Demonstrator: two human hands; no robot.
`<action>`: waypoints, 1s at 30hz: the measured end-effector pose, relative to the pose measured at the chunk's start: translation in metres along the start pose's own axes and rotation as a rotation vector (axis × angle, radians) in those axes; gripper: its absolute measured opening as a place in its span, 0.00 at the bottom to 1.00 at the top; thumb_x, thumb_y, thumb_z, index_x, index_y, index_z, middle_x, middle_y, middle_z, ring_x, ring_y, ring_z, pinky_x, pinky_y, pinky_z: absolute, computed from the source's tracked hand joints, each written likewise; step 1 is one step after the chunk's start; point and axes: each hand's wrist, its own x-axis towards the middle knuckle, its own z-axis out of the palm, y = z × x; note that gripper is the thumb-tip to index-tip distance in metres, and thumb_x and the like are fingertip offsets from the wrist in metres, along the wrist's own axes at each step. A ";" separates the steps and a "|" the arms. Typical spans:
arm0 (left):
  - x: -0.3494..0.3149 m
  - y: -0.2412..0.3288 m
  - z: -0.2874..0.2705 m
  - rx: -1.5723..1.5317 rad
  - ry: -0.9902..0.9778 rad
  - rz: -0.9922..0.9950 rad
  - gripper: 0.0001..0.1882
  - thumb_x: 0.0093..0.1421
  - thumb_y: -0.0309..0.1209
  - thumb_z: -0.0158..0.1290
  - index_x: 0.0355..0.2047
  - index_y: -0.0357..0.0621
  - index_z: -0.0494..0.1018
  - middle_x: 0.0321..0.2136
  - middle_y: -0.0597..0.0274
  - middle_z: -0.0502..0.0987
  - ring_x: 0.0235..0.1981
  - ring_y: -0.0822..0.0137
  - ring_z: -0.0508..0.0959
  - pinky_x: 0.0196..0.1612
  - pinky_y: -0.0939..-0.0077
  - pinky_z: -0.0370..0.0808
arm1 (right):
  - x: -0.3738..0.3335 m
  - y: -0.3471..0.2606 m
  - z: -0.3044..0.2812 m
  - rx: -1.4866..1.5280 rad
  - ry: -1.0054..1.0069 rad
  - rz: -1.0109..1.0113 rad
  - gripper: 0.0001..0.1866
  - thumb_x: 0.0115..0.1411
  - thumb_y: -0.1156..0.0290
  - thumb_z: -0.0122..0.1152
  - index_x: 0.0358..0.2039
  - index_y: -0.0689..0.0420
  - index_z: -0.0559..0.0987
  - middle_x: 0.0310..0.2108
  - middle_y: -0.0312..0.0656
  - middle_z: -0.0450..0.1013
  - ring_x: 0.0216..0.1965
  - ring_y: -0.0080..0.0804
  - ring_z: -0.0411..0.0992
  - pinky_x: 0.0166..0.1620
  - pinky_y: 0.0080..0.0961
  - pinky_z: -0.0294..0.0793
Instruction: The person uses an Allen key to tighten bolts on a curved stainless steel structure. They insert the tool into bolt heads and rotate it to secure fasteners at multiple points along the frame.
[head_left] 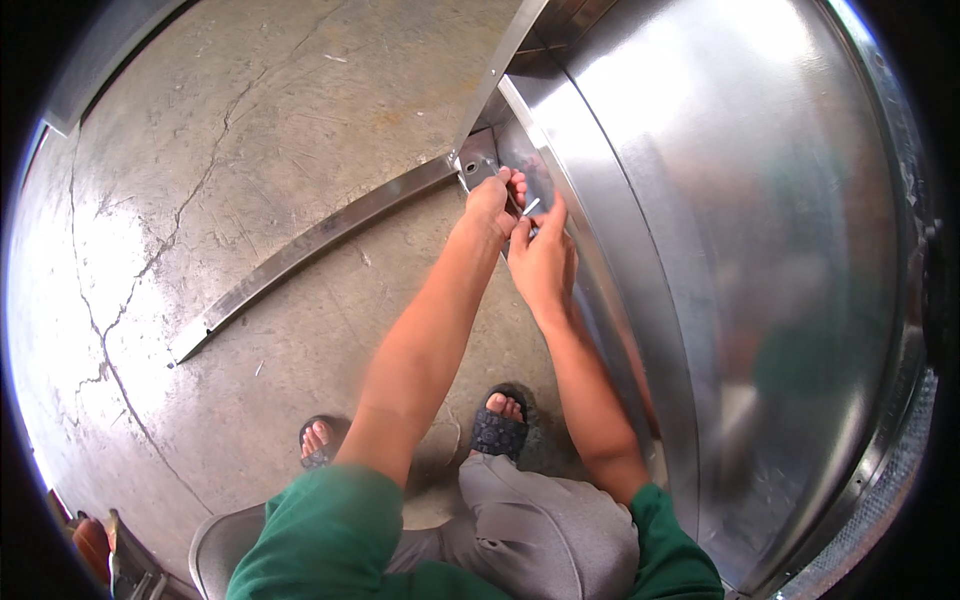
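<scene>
Left of the metal panel [790,250], the left hand [492,203] and right hand [545,258] are curling close together beside a white rod [531,206]; whether they're clamping it, I cannot tell.

Both forearms [428,325] reach forward and converge, left hand [492,202] curled, right hand [545,262] just beside it, index finger [558,214] extended.
</scene>
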 end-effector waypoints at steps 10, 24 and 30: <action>-0.027 -0.001 0.012 0.147 0.085 0.012 0.19 0.77 0.40 0.35 0.43 0.41 0.72 0.35 0.61 0.81 0.35 0.66 0.81 0.30 0.67 0.77 | 0.022 0.002 -0.007 0.664 -0.344 0.548 0.20 0.72 0.59 0.52 0.31 0.63 0.76 0.21 0.39 0.74 0.13 0.25 0.70 0.16 0.20 0.63; -0.025 0.008 0.015 0.394 0.138 0.222 0.10 0.68 0.30 0.54 0.34 0.35 0.77 0.28 0.57 0.79 0.24 0.69 0.75 0.26 0.73 0.74 | 0.004 -0.003 -0.005 -0.060 -0.007 -0.019 0.13 0.66 0.65 0.59 0.36 0.64 0.79 0.32 0.51 0.79 0.28 0.44 0.79 0.34 0.38 0.75; -0.027 0.003 0.014 0.169 0.088 0.108 0.10 0.72 0.33 0.47 0.38 0.39 0.73 0.30 0.60 0.79 0.28 0.67 0.77 0.28 0.71 0.75 | -0.010 0.002 -0.004 0.504 -0.104 0.572 0.15 0.67 0.62 0.58 0.38 0.64 0.79 0.27 0.44 0.78 0.18 0.27 0.74 0.23 0.27 0.68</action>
